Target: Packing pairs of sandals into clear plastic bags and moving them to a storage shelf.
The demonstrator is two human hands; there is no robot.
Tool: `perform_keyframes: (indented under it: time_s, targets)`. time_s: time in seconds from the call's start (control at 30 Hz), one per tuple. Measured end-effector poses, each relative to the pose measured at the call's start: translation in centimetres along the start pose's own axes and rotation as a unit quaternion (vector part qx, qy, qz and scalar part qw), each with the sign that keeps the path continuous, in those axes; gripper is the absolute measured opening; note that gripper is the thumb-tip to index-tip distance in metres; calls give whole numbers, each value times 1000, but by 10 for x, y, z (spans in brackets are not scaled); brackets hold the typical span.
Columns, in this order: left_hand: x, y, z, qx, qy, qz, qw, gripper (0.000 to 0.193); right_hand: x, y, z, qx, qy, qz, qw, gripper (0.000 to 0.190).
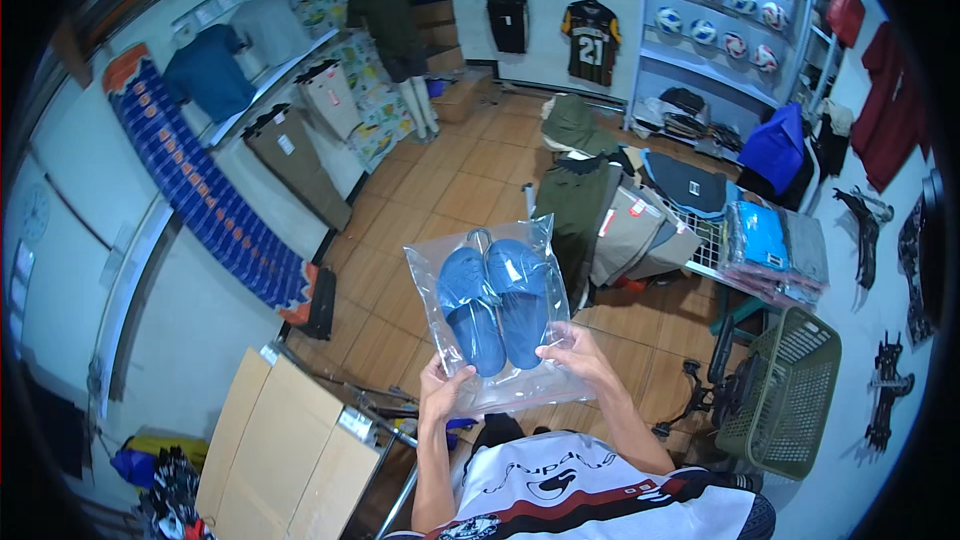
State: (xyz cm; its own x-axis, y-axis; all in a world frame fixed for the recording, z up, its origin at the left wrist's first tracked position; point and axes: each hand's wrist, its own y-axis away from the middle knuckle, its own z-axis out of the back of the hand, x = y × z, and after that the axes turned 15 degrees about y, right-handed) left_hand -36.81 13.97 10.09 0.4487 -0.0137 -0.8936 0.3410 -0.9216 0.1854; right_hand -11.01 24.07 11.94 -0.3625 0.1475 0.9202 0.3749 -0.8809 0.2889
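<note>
A pair of blue slide sandals (491, 307) lies side by side inside a clear plastic bag (559, 379), with a dark hanger hook at the toe end. My left hand (444, 384) grips the bag's lower left part, its thumb on top near a sandal's heel. On the lower right side, my right hand (574, 352) pinches the bag beside the other heel. The bag is held up in front of my chest, above the tiled floor.
A cardboard sheet (289, 450) stands at lower left. To the right are a green plastic basket (780, 397), a table piled with folded clothes (686, 184) and packaged garments (757, 236). Behind are a mannequin (390, 30) and shelves with balls (705, 30). A blue patterned roll (202, 187) leans at left.
</note>
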Motion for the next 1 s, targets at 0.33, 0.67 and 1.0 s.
perform_keyframes:
  time_s: [0.33, 0.67, 1.0]
  targets:
    - [-15, -108, -42, 17, 38, 26, 999, 46, 34, -85, 41, -35, -56, 10, 998, 82]
    - [-70, -242, -13, -21, 55, -14, 998, 42, 107, -243, 23, 23, -45, -4, 999, 68]
    - [-116, -310, 61, -129, 80, -44, 987, 41, 164, -389, -55, 152, -5, 31, 988, 47]
